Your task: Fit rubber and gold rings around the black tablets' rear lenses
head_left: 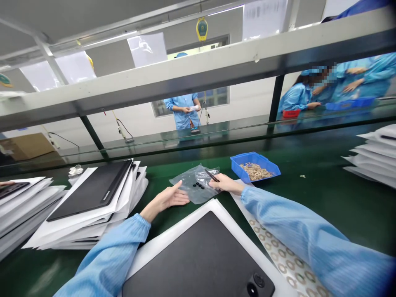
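My left hand [170, 197] is open, fingers stretched out, beside the left edge of a clear plastic bag [194, 196]. Several small black round parts [198, 185] lie on or in the bag; I cannot tell which. Over the bag's right side, my right hand [227, 183] grips a slim dark tool [211, 175] that looks like tweezers. Nearest to me is a dark tablet [198, 260] with its camera side up, resting on white sheets [173, 238]. Under my right forearm lies a sheet of ring-shaped stickers [283, 258].
A blue tray [239, 170] holds many small tan pieces [256, 170]. At left, a stack of tablets and white sheets [93, 194] stands near another stack [27, 206]. More sheets [375, 154] are stacked at right. A shelf beam [185, 78] crosses above; people in blue [182, 109] are beyond.
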The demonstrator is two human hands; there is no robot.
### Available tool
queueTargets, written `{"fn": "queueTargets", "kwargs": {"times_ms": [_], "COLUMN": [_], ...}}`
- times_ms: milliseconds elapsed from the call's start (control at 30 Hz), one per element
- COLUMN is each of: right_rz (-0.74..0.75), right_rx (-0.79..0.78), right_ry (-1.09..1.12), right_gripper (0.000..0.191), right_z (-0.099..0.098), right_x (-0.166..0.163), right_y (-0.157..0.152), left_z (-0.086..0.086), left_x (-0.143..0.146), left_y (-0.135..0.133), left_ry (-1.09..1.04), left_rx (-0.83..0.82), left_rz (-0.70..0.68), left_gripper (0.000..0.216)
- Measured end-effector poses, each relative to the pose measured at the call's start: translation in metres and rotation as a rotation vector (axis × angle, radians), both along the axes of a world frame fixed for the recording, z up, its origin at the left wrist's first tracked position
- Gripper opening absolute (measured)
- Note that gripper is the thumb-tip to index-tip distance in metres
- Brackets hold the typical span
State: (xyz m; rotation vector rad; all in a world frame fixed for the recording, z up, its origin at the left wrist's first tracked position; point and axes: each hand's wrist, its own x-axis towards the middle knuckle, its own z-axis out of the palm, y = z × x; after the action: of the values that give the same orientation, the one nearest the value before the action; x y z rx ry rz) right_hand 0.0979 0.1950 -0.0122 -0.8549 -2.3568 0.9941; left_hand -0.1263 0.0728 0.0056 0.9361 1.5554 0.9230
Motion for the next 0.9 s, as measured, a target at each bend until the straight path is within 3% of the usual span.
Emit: {"fn": "queueTargets", "kwargs": {"times_ms": [133, 233, 367, 467, 667, 900], "right_rz": [0.083, 0.105, -0.033, -0.135, -0.07, -0.06], "right_rx": [-0.017, 0.027, 0.195, 0.316, 0.412, 0.436], "right_ry": [-0.022, -0.065, 0.015, 0.116, 0.166, 0.153], "right_gripper": [0.018, 0.02, 0.02, 0.02, 0.019, 0.022], "right_z": [0.005, 0.018, 0.028, 0.018, -0.012, -0.016], "right_x": [0.003, 0.002, -0.011, -0.028, -0.046, -0.047], "right_y": [0.001, 0.008, 0.013, 0.008, 0.0, 0.005], "left_z": [-0.011, -0.014, -0.014, -0.016, -0.016, -0.012], "left_x": [0.015, 0.023, 0.029, 0.032, 0.041, 0.05], "left_y": [0.025, 0.043, 0.051, 0.05, 0.046, 0.046], "left_ry": [-0.187, -0.229, -0.236, -0.223, -0.139, -0.042], "left_rx": [0.12, 0.126, 0.13, 0.157, 0.173, 0.15], "left_rz": [0.113, 0.145, 0.152, 0.169, 0.177, 0.18], "left_gripper": [0.031, 0.025, 0.026, 0.026, 0.024, 0.025]}}
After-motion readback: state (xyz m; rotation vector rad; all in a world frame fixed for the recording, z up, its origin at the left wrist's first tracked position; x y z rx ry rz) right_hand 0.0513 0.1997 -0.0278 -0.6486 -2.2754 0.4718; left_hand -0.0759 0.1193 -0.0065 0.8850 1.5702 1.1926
